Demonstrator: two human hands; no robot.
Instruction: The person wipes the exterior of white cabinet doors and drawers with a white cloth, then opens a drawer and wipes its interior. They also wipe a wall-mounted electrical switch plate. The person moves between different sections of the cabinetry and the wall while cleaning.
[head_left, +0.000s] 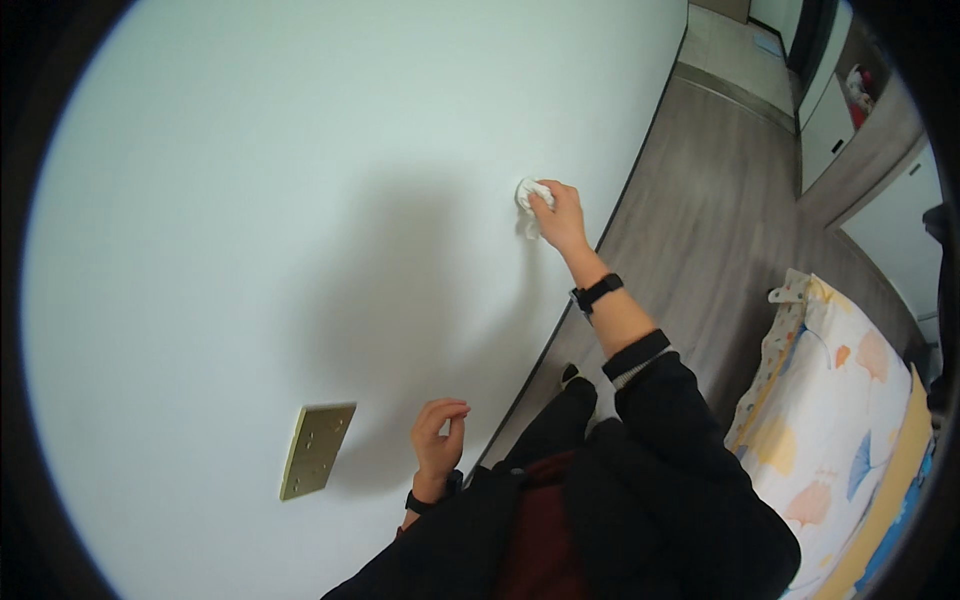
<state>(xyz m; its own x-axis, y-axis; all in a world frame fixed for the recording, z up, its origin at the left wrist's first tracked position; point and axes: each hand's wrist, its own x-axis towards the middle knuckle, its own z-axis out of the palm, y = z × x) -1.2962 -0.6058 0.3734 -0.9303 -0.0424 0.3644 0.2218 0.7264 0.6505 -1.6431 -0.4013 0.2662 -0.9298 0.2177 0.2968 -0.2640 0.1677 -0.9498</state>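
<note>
My right hand (562, 214) grips a crumpled white cloth or tissue (533, 196) against the pale wall (225, 225). A loose end of it hangs below my fingers. My left hand (438, 444) is lower and to the left, close to the wall, with nothing visible in it. Its fingers are loosely bent and a gap shows beside the thumb. To its left, a gold-coloured socket plate (318, 451) is fixed on the wall. Both wrists wear black bands.
A dark skirting edge (637, 169) divides wall from wood-look floor (705, 180). On the right stands a bed or padded furniture under a leaf-patterned cover (832, 420). White cabinets (825, 139) line the far right, and a doorway threshold (735, 96) crosses the floor at the top.
</note>
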